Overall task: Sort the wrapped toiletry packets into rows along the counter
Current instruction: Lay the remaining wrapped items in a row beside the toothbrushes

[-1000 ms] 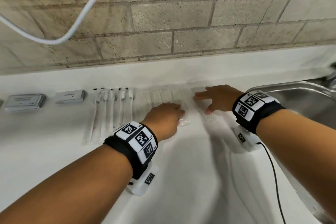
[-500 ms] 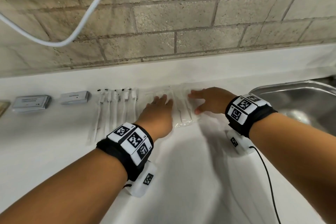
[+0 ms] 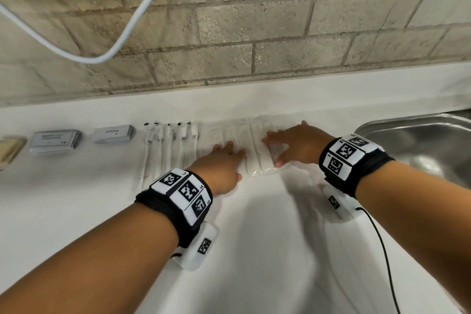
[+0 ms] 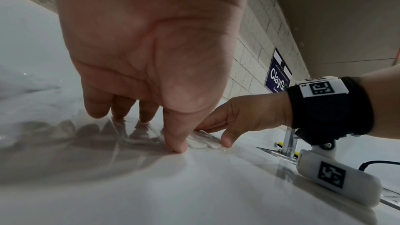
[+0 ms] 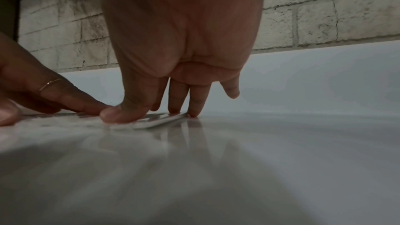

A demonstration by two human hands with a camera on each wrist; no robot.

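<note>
Seen from above: 2 bare hands, each with a black wristband bearing printed square markers, laid flat on a white counter (image 3: 254,250) against a tan brick wall (image 3: 254,20). Left hand (image 3: 224,163) palm down, fingers straight and released, fingertips (image 4: 175,145) pressing on clear-wrapped toiletry packets (image 3: 257,158). Right hand (image 3: 298,144) just to the right of it, also palm down and released, fingers straight, thumb (image 5: 121,114) and fingertips resting on the right edge of the same packets; nothing grasped by either hand. Packets lying flat between and under the 2 hands, side by side in a row near the wall, clear wrap crinkled at the near edge. Left of the left hand, touching that row or nearly so: a row of long thin white wrapped sticks (image 3: 165,150) with dark tips. Farther left: a small grey box (image 3: 113,134), then a larger flat grey packet (image 3: 54,141), and a tan item (image 3: 10,149) cut off by the frame edge. Right of the right hand: a steel sink (image 3: 420,140). Above the left hand: a white cable (image 3: 122,41) looping across the wall. Thin gold ring (image 5: 50,84) on 1 finger of the left hand.
</note>
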